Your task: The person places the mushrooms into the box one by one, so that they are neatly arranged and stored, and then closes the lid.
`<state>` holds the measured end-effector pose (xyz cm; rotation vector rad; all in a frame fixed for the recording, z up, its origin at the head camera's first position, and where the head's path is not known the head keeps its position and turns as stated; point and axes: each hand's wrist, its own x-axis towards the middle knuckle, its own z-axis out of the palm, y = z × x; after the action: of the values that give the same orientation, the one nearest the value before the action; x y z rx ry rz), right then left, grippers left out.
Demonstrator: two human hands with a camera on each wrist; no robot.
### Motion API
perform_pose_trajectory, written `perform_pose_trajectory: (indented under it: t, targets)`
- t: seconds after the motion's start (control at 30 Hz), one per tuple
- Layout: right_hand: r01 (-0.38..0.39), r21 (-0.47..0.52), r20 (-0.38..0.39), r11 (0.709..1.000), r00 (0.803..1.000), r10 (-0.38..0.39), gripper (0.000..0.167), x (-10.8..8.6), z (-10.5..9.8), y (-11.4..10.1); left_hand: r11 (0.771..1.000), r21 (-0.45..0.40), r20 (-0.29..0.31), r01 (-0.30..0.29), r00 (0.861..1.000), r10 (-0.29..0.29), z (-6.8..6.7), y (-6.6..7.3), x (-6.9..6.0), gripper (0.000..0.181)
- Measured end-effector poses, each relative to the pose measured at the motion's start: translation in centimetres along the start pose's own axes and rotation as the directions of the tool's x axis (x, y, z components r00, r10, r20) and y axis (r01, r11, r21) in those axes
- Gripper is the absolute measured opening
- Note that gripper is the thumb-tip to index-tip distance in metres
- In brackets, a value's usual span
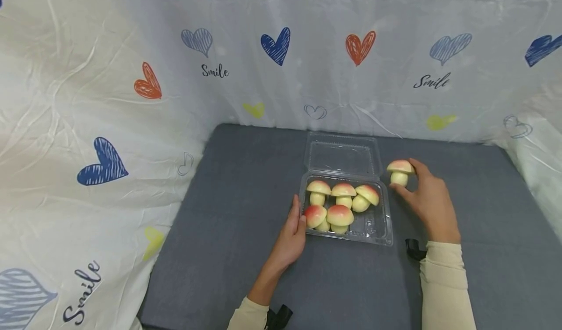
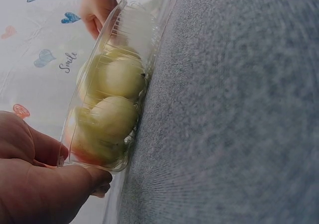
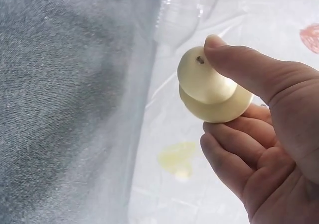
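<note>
A clear plastic box (image 1: 373,227) sits on a grey table (image 1: 241,213), its lid (image 1: 342,154) folded back on the side away from the person. Just right of the box, near the hinge, the right hand (image 1: 432,198) pinches a mushroom-shaped piece (image 1: 399,173), thumb against the pale stem (image 1: 399,178) and fingers against the pink-topped cap (image 1: 400,165). The right wrist view shows a dark speck (image 3: 200,59) on the stem's end, beside the thumb. The left hand (image 1: 291,237) grips the box's left side between thumb and fingers. Inside the box are five similar mushrooms (image 1: 340,213), three along the far side and two along the near side at the left; the near right corner is bare.

The held piece looks light and smooth, perhaps a little slippery on its rounded cap; whether it is soft or firm cannot be told. A gentle pinch from stem end to cap top, as here, should suit it. The box seems thin and flexible, best steadied lightly by its rim, since squeezing could bow the wall.
</note>
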<state>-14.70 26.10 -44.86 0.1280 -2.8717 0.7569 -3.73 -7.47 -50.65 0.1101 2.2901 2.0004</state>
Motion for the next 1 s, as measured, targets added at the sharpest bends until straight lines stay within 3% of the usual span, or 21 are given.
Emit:
perform_pose_trajectory:
  t: [1.0]
  targets:
    - [0.013,0.03,-0.005,0.999,1.0,-0.013,0.088,-3.0,-1.6,-2.6,1.0,0.01,-0.001,0.002,1.0,-0.002,0.0,0.1,-0.2,0.066]
